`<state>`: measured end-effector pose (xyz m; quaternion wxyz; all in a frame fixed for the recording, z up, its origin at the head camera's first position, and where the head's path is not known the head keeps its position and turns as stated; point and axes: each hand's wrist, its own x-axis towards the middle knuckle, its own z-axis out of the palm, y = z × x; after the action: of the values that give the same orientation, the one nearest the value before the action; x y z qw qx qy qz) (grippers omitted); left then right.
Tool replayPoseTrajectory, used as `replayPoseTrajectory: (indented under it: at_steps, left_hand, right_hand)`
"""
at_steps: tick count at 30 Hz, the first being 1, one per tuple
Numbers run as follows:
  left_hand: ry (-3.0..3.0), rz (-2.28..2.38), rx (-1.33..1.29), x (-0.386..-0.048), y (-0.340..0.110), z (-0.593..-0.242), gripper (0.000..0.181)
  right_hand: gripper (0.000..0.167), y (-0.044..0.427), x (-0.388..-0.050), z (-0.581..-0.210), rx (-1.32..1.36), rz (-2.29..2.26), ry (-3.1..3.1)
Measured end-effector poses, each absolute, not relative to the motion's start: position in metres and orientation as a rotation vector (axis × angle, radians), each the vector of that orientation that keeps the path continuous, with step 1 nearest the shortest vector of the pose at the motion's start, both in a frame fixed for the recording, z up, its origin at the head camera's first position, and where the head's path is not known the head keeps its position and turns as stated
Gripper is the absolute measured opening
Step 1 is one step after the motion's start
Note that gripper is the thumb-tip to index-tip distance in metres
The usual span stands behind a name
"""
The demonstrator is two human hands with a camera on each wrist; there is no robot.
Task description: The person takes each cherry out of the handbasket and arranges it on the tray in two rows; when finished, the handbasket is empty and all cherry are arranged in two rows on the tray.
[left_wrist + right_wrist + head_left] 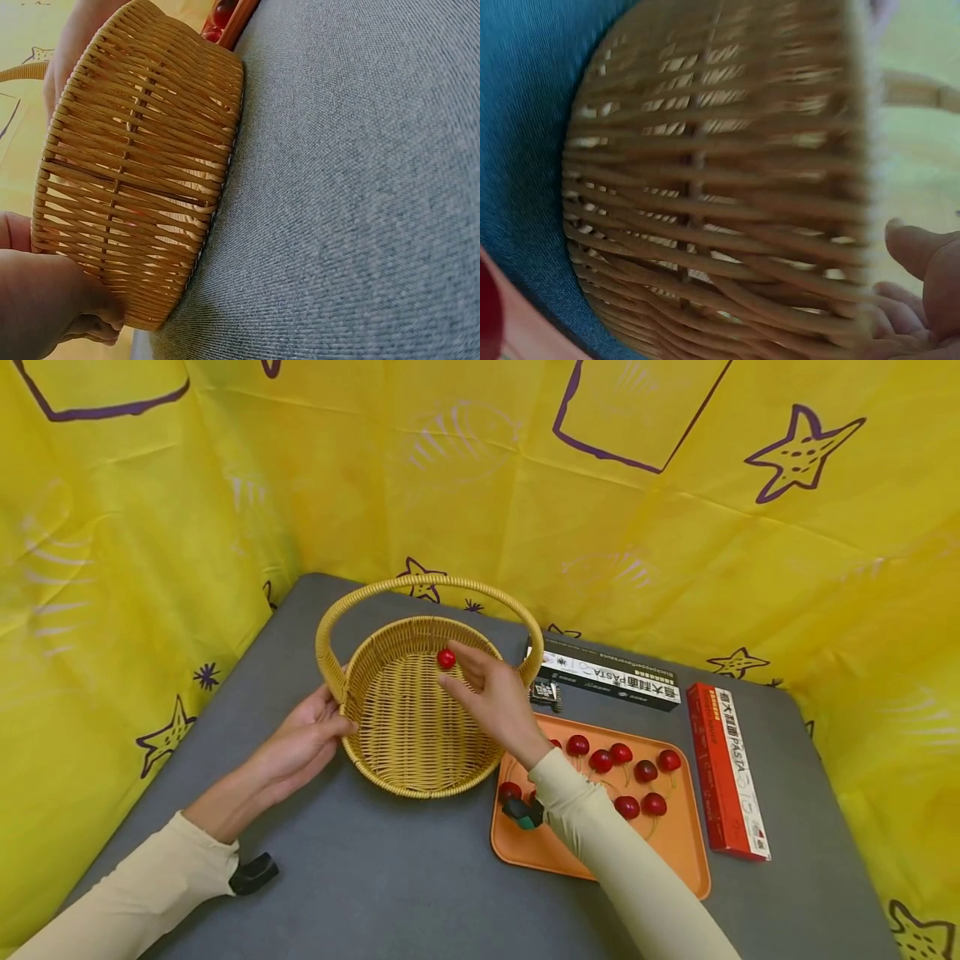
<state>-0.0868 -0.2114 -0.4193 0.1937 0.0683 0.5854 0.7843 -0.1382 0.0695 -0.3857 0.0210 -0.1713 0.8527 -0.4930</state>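
Note:
A round wicker basket (420, 727) with a tall hooped handle stands on the grey table. My left hand (303, 735) grips its left rim near the handle's foot, thumb over the edge; the left wrist view shows this hand (52, 300) at the woven wall. Over the basket's right side reaches my right hand (495, 693), thumb and fingers spread apart. One red cherry (446, 658) shows just beside its fingertips, inside the basket's outline; whether they touch, I cannot tell. In the right wrist view the thumb (919, 251) stands apart from the fingers.
An orange tray (682, 852) holding several cherries with stems lies right of the basket, partly beneath my right forearm. Behind it lies a black pasta box (607, 677) with a small black packet (546, 693) beside it. A red pasta box (727, 768) lies further right.

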Motion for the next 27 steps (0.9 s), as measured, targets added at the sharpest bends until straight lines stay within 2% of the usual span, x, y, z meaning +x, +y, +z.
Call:
replayPoseTrajectory:
  at_steps: [11, 27]
  left_hand:
    - [1.669, 2.183, 0.182, -0.086, -0.213, -0.420, 0.093]
    - [1.669, 2.199, 0.201, -0.088, -0.211, -0.421, 0.093]
  right_hand:
    - [0.062, 0.053, -0.168, -0.403, -0.500, -1.251, 2.730]
    - [0.051, 0.041, -0.187, -0.416, -0.527, -1.041, 2.845]
